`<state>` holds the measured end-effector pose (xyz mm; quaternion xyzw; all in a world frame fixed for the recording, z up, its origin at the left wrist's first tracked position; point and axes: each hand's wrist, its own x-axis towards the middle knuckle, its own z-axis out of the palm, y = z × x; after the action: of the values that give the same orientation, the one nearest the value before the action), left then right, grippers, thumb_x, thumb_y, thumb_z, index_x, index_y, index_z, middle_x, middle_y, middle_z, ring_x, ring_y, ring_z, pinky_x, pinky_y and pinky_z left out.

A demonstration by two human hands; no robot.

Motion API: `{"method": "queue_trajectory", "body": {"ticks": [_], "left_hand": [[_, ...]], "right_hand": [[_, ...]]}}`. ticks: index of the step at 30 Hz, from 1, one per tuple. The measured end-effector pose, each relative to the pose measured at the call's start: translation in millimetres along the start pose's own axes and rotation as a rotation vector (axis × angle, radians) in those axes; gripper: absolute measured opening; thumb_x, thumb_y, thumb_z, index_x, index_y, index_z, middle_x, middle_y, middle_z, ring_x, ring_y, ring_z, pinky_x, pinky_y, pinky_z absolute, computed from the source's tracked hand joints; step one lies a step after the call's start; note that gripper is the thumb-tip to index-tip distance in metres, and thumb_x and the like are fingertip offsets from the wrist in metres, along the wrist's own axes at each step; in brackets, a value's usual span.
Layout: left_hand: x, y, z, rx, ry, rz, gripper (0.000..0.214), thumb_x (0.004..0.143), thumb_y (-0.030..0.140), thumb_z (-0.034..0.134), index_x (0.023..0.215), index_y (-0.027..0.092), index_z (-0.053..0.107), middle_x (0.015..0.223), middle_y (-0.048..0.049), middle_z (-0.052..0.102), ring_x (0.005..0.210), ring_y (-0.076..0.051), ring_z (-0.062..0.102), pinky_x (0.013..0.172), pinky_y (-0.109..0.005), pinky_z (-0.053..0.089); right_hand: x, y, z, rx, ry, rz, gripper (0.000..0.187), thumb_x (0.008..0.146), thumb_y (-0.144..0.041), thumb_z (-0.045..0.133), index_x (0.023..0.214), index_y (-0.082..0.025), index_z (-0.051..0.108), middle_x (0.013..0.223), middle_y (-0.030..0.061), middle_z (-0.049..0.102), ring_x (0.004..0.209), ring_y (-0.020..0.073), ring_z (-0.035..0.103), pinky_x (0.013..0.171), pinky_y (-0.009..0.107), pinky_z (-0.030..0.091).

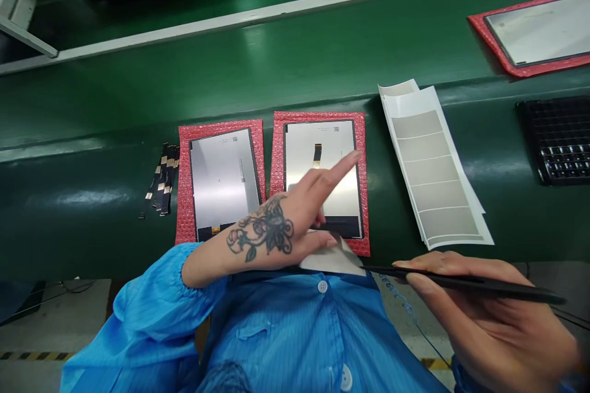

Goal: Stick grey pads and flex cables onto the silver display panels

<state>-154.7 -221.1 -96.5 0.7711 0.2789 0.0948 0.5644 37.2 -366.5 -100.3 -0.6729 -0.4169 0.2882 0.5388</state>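
Note:
Two display panels lie face down on red bubble-wrap mats at the green bench's near edge. My left hand (295, 218), tattooed on its back, hovers over the right panel (322, 159), fingers stretched toward its far right. Its thumb and a finger pinch a pale strip of film (334, 258) at the panel's near edge. A small orange flex cable (317, 155) sits on that panel. My right hand (488, 313) holds a long thin black tool (465, 284) level, its tip pointing left toward the strip. The left panel (224, 181) lies untouched.
A small pile of flex cables (161, 179) lies left of the mats. White backing sheets with grey rectangular stickers (431, 172) lie to the right. A black tray (555, 138) and another panel on a red mat (534, 31) are at the far right, on the conveyor.

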Motion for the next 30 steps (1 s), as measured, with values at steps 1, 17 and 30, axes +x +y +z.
{"method": "queue_trajectory", "body": {"ticks": [1,17,30], "left_hand": [[-1,-3,-1.4,-0.026,0.024,-0.003,0.081,0.078,0.024,0.073,0.147,0.033,0.031,0.138,-0.0084,0.049,0.095,-0.022,0.062,0.083,-0.036,0.055],[-25,-42,36.3,-0.422,0.189,-0.406,0.029,0.077,0.044,0.07,0.074,0.017,0.058,0.067,0.0021,0.055,0.059,-0.01,0.05,0.055,-0.023,0.041],[-18,-52,41.3,-0.34,0.246,-0.439,0.032,0.076,0.044,0.069,0.065,0.017,0.056,0.058,0.0039,0.051,0.05,-0.008,0.045,0.048,-0.021,0.038]], "right_hand": [[-1,1,0,-0.011,-0.005,-0.027,0.02,0.067,-0.016,0.08,0.081,-0.027,0.069,0.069,-0.0002,0.074,0.061,0.0204,0.073,0.059,0.03,0.066],[-3,14,-1,-0.022,0.07,-0.047,0.019,0.07,-0.015,0.076,0.083,-0.025,0.066,0.071,-0.0008,0.073,0.063,0.0193,0.073,0.059,0.029,0.065],[1,65,6,0.132,0.126,0.341,0.033,0.068,-0.043,0.083,0.081,-0.021,0.062,0.066,-0.0008,0.071,0.057,0.0187,0.072,0.053,0.029,0.062]]}}
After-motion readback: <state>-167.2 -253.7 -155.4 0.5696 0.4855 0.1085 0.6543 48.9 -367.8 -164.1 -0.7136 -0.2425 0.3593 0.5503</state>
